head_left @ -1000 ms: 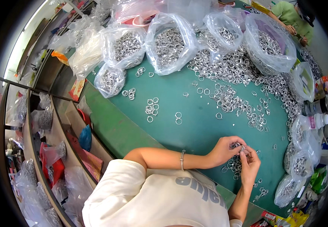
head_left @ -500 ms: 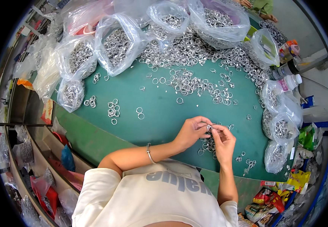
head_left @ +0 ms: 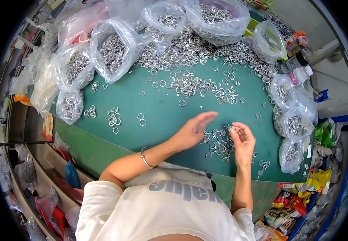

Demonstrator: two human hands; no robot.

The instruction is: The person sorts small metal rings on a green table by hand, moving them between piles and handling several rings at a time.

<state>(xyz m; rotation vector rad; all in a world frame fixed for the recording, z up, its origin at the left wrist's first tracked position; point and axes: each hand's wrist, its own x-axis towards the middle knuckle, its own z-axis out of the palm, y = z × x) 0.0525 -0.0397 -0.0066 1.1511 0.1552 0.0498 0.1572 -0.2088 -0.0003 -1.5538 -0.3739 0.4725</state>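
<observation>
Green table (head_left: 101, 104) carries clear plastic bags (head_left: 133, 44) of rings (head_left: 111, 50) along its far edge. Left hand (head_left: 191, 131) (slightly blurred): fingers straight, pressed together. Right hand (head_left: 244, 143), beside the nearer loose pile (head_left: 221, 145): thumb and fingertips pinching one small ring (head_left: 230, 128).

Bright, even light covers the desk (head_left: 142, 102), with pale glare on the clear bags (head_left: 130, 42). The left hand (head_left: 189, 133) looks slightly motion-blurred; edges curve toward black corners.
</observation>
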